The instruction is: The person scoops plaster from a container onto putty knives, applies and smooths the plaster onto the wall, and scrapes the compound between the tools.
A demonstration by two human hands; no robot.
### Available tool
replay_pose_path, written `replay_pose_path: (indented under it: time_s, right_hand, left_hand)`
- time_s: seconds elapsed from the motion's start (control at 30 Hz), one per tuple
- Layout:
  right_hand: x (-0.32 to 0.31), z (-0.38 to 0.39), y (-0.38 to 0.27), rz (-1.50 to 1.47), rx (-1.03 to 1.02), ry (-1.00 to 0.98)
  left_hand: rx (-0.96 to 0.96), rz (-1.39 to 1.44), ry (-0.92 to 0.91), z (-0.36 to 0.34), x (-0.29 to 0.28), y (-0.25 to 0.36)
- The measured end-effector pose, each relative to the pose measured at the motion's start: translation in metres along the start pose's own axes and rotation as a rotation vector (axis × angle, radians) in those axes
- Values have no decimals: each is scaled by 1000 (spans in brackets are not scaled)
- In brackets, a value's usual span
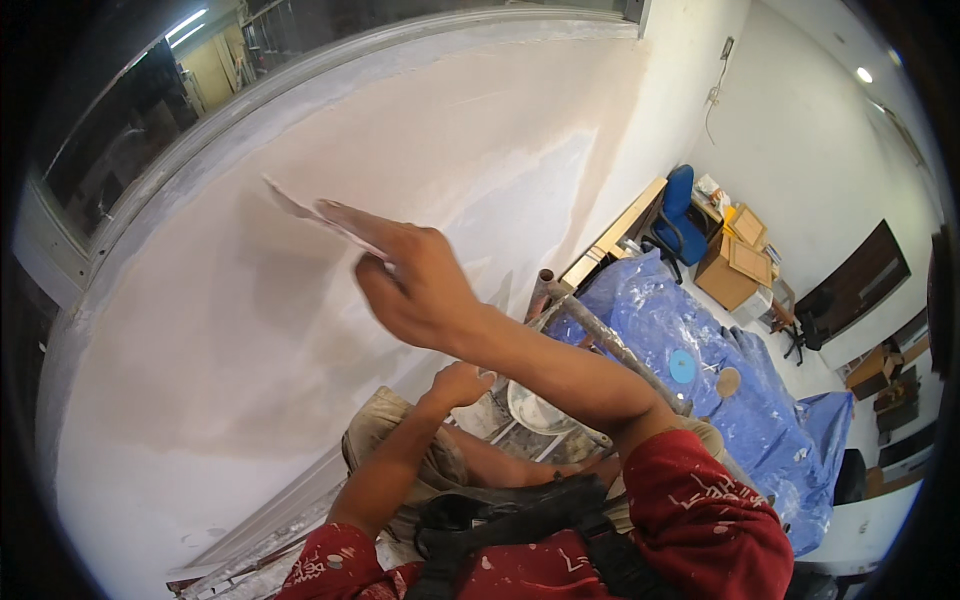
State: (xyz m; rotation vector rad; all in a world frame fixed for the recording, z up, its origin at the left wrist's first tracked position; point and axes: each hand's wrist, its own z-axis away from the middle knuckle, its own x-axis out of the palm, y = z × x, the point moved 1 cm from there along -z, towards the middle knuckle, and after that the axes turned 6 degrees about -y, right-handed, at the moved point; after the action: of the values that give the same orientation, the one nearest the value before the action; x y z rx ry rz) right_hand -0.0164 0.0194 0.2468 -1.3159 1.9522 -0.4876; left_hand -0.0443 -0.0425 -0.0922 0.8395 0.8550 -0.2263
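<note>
My right hand (420,280) reaches across to the wall, fingers closed around a putty knife (288,199). Its thin, whitish-smeared blade is at or just over the wall (190,330), whose surface has damp-looking beige and pale grey patches of filler. Lower down, beside my bent knee, my left hand (461,384) is curled closed. What it grips, if anything, is hidden. Just right of that hand, partly behind my right forearm, sits a white-smeared round bucket (540,412).
A metal scaffold tube (625,355) runs on my right. Beyond lies a blue plastic sheet (650,310) over bulky things. Farther off are a blue office chair (681,215) and cardboard boxes (728,272). A window frame (250,88) edges the wall above.
</note>
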Motion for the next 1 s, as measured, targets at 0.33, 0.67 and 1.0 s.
replay_pose_path:
  time_s: [0.33, 0.67, 1.0]
  right_hand:
    - [-158, -19, 171, 906, -386, 371]
    - [-142, 16, 252, 1006, -327, -130]
    - [-281, -45, 252, 502, 112, 714]
  left_hand:
    - [-95, -20, -72, 26, -35, 52]
    - [-188, 8, -134, 19, -33, 52]
    - [-127, 7, -135, 11, -35, 54]
